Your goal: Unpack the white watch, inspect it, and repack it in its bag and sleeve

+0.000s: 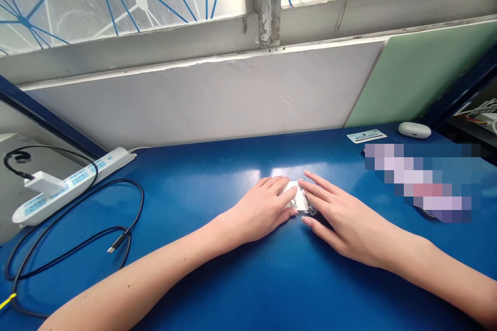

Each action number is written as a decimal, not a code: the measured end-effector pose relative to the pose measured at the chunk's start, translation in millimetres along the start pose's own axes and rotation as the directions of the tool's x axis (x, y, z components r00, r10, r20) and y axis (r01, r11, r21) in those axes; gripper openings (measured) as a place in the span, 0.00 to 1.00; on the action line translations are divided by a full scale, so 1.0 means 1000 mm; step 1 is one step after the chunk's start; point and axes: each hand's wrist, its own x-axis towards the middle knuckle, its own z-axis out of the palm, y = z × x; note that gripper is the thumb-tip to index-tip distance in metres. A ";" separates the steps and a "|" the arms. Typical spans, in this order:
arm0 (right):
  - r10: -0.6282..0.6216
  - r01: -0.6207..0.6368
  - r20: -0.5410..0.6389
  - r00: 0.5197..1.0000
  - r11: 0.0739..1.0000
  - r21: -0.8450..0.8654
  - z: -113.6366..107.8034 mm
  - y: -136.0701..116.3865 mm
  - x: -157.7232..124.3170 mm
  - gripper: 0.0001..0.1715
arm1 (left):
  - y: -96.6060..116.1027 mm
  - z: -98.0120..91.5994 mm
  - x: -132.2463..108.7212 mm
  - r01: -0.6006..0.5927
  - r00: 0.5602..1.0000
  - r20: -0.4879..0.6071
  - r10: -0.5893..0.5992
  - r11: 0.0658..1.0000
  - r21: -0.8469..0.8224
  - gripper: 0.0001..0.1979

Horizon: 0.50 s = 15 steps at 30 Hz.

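Observation:
A small white flat item in clear plastic wrap lies on the blue table in front of me; my fingers cover much of it, so its kind is not clear. My left hand is over its left side, with curved fingers on top and the thumb along the near edge, pressing on it. To the right, my right hand has its fingers stretched out and apart. Its fingertips are at the right edge of the wrapped item, and I cannot tell whether they touch it.
On the left are a white power strip with a plugged-in charger and a looped black cable. At the back right lie a card and a white earbud case. A pixelated object is nearer. A wall panel borders the table.

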 end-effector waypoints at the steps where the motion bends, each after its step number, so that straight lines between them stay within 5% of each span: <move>1: -0.013 0.012 -0.007 1.000 0.999 -0.033 0.001 -0.001 0.001 0.29 | 0.000 0.001 0.000 0.002 1.000 -0.003 -0.002 1.000 0.003 0.19; 9: -0.128 0.093 -0.098 0.987 0.948 -0.303 0.010 -0.007 0.007 0.30 | 0.003 0.006 0.002 -0.004 1.000 -0.030 0.006 0.999 0.048 0.18; 15: -0.163 0.145 -0.061 0.985 0.962 -0.229 0.005 -0.002 0.015 0.28 | 0.004 0.008 0.003 -0.012 0.999 -0.044 0.015 0.997 0.075 0.17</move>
